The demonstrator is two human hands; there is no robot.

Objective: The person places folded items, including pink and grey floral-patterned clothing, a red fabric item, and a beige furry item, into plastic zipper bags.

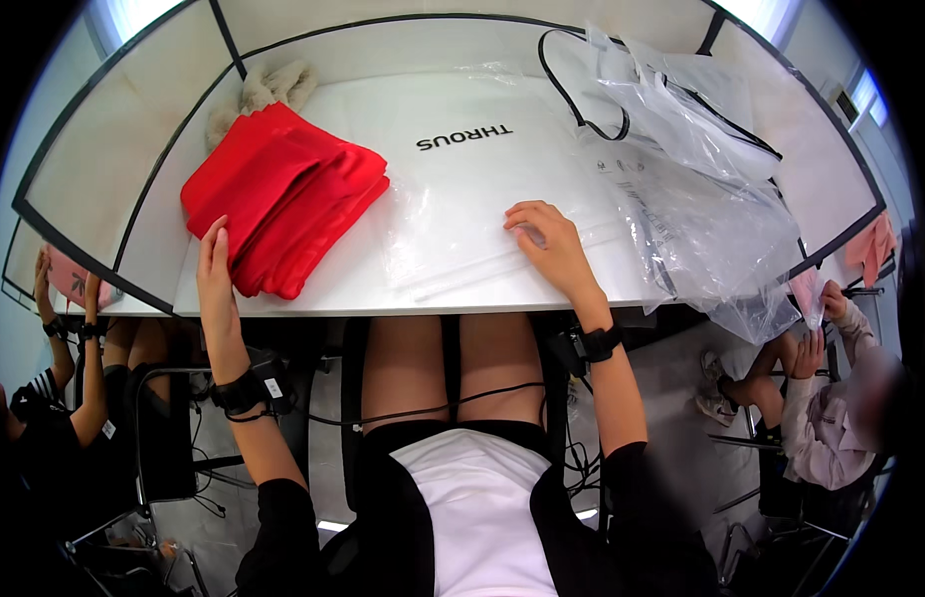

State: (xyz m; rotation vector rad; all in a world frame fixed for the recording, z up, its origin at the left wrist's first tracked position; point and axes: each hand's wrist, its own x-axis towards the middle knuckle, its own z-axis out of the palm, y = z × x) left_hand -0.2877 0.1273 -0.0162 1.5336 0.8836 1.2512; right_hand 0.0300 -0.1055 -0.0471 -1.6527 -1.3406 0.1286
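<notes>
Folded red satin-like fabric (283, 194) lies in a thick stack on the left of the white table. Against its near left edge rests my left hand (218, 261), fingers extended and the thumb side by the cloth; whether it grips any layer is hard to tell. My right hand (548, 242) is over the near part of a flat clear plastic bag (462, 186) with black lettering, fingers curled and touching or just above the film. No object shows between those fingers. The bag lies to the right of the red stack.
Crumpled clear plastic bags (701, 201), some with black trim, fill the table's right side and overhang its front edge. A beige fluffy item (276, 86) sits behind the red stack. Black-edged panels (186, 149) border the table. Co-workers sit at left and right. A cable (425, 410) crosses my lap.
</notes>
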